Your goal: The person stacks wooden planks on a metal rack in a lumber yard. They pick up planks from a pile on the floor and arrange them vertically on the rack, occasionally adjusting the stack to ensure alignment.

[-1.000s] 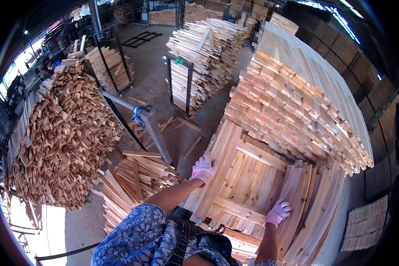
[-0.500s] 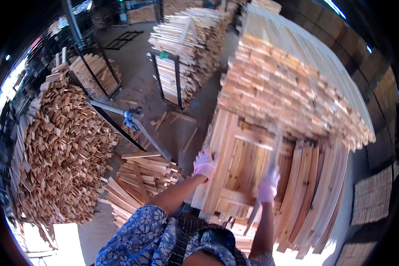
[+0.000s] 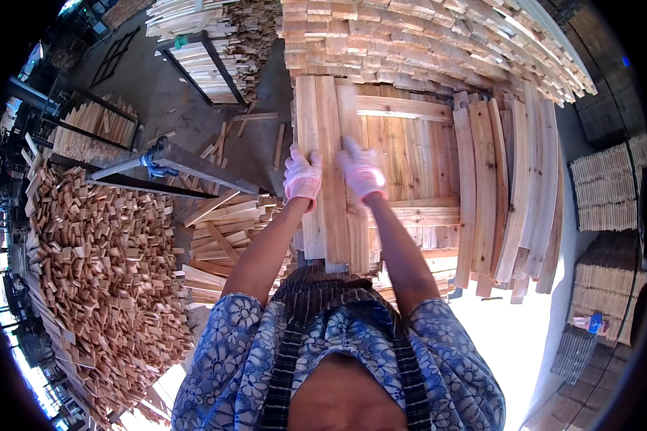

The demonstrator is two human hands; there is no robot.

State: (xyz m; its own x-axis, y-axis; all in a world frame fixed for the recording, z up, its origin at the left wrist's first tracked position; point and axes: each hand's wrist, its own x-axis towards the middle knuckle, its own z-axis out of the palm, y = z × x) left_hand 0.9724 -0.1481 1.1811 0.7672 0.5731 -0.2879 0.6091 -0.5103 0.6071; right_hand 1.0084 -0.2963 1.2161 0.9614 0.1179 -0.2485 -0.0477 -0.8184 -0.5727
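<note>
Three long planed wooden boards lie side by side, pointing away from me, over lighter cross boards. My left hand, in a white-and-pink knit glove, rests at the outer edge of the leftmost board, thumb and fingers apart. My right hand, gloved alike, is on the rightmost of the three, a narrow wooden board. Its fingers are smeared by motion but appear bent around that board's right side. The board's far end is blurred too. Beneath, a layer of knotty boards shows between the cross boards.
A tall stack of boards rises just beyond the work. Loose long boards lie on the right. To the left stand a metal frame post, a pile of short offcuts and scattered sticks low beside me.
My right hand has moved left with a board, which was held slanted and now lies alongside the two left boards. The view has turned to the right and down; my left hand stays at the left edge.
</note>
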